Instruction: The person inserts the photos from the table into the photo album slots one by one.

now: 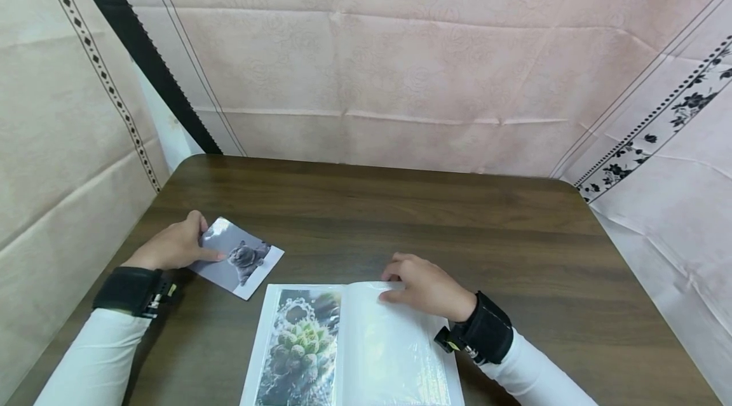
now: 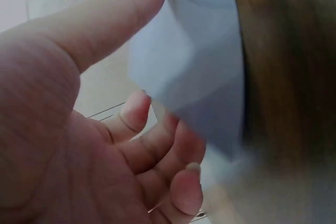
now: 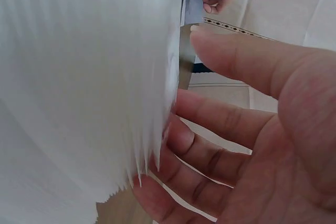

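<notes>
On the table's left side my left hand (image 1: 177,244) holds a photo print (image 1: 243,260) of a grey cat, thumb over its face. The left wrist view shows the print (image 2: 205,66) between the thumb and the fingers. In front of me lies an open photo album (image 1: 349,342). Its left page carries a picture of a green succulent (image 1: 300,349); the right page is a blank clear sleeve (image 1: 394,342). My right hand (image 1: 426,285) is at the top edge of that right page. In the right wrist view its fingers touch the sleeve's edge while the thumb stands apart.
The brown wooden table (image 1: 366,222) has rounded far corners. Pale patterned cloth (image 1: 400,69) hangs behind it and at both sides, with a black strip (image 1: 149,50) at the back left. Black wrist bands (image 1: 486,330) are worn over white sleeves.
</notes>
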{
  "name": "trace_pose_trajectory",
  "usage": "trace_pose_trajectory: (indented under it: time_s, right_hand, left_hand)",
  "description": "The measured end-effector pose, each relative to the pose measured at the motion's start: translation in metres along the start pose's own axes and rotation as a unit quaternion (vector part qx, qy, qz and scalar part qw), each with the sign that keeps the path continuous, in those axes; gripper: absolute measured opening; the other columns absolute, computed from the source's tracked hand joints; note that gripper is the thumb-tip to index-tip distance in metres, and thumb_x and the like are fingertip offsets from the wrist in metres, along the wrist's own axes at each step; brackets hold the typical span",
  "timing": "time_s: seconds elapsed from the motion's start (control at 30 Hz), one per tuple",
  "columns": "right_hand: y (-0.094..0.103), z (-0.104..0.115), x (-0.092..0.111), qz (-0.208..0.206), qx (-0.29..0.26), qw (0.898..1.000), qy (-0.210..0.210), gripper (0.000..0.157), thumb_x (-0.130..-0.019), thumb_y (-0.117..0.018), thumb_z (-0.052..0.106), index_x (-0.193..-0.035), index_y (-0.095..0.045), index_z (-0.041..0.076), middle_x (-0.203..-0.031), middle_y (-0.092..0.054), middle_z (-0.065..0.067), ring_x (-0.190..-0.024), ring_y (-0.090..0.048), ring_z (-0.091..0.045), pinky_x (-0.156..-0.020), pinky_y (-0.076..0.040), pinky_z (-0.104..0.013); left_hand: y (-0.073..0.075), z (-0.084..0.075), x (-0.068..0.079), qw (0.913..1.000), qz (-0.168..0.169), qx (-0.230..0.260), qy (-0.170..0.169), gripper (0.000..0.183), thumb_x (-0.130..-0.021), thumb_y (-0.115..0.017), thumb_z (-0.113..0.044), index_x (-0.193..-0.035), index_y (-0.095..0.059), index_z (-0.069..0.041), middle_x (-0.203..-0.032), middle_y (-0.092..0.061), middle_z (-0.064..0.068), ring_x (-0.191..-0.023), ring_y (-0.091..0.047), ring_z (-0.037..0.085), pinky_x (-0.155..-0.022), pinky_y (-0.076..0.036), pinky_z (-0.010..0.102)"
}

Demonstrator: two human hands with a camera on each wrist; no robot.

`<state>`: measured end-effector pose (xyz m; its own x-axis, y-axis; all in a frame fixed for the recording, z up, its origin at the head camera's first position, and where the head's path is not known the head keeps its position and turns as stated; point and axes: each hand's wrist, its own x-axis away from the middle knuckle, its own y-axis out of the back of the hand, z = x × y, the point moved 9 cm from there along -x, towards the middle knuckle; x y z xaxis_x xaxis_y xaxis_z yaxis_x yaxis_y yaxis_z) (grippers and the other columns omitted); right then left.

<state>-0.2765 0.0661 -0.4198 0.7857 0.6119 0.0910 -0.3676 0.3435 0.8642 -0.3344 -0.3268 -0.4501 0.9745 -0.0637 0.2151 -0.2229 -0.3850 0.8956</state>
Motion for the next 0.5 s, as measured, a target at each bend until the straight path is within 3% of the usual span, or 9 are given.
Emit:
trace_pose_trajectory:
  time_s: [0.13,0.3,0.5]
  right_hand:
    - [0.002,0.002,0.003,-0.004,-0.006,1.000,0.007,0.026,-0.085,-0.071,0.032,-0.102,-0.071,0.012,-0.090,-0.056,0.003,-0.076,-0.049,-0.012,-0.066,-0.044,-0.027]
    - [0.004,0.004,0.005,-0.008,-0.019,1.000,0.007,0.026,-0.084,-0.071,0.029,-0.103,-0.072,0.011,-0.088,-0.056,0.002,-0.077,-0.050,-0.014,-0.067,-0.045,-0.027]
    - [0.004,0.002,0.005,-0.013,-0.029,0.999,0.004,0.024,-0.085,-0.071,0.028,-0.103,-0.071,0.012,-0.090,-0.058,0.004,-0.081,-0.052,-0.013,-0.071,-0.047,-0.028]
  left_hand:
    - [0.000,-0.003,0.000,1.0000,0.004,-0.001,-0.006,0.083,-0.073,-0.076,-0.050,-0.119,-0.034,0.005,-0.091,-0.059,0.022,-0.070,-0.055,0.024,-0.057,-0.045,0.032]
    - [0.004,-0.010,-0.001,0.9991,-0.017,0.012,-0.036,0.073,-0.081,-0.073,-0.039,-0.127,-0.040,0.008,-0.102,-0.059,0.027,-0.063,-0.057,0.018,-0.054,-0.046,0.032]
    - [0.012,-0.016,-0.001,0.9957,-0.042,0.053,-0.063,0.057,-0.092,-0.062,-0.034,-0.128,-0.044,0.007,-0.086,-0.061,0.014,-0.049,-0.054,0.016,-0.045,-0.042,0.032]
